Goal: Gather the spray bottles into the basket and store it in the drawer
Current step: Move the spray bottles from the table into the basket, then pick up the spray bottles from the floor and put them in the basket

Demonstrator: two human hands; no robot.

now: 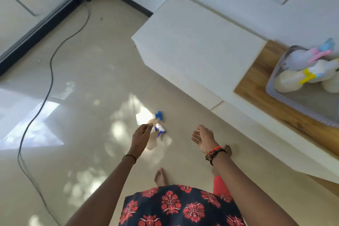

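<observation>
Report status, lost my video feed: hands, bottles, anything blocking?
Left hand open, reaching down toward blue-trigger spray bottles on floor. Right hand open, empty. Basket on wooden counter, several spray bottles inside. Black cable off left, clear of path.

Open floor, cabinet to the right

Glossy beige tiled floor [77, 97] lies bare around both hands; a thin black cable [45, 86] snakes left, the white boxy cabinet [192, 46] walls the right.

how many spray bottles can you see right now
5, roughly. Three lie in the basket on the wooden top: pink-trigger bottle, yellow-trigger bottle, and another cut off. Two blue-trigger bottles lie on the floor under the left hand. Others may be hidden.
</observation>
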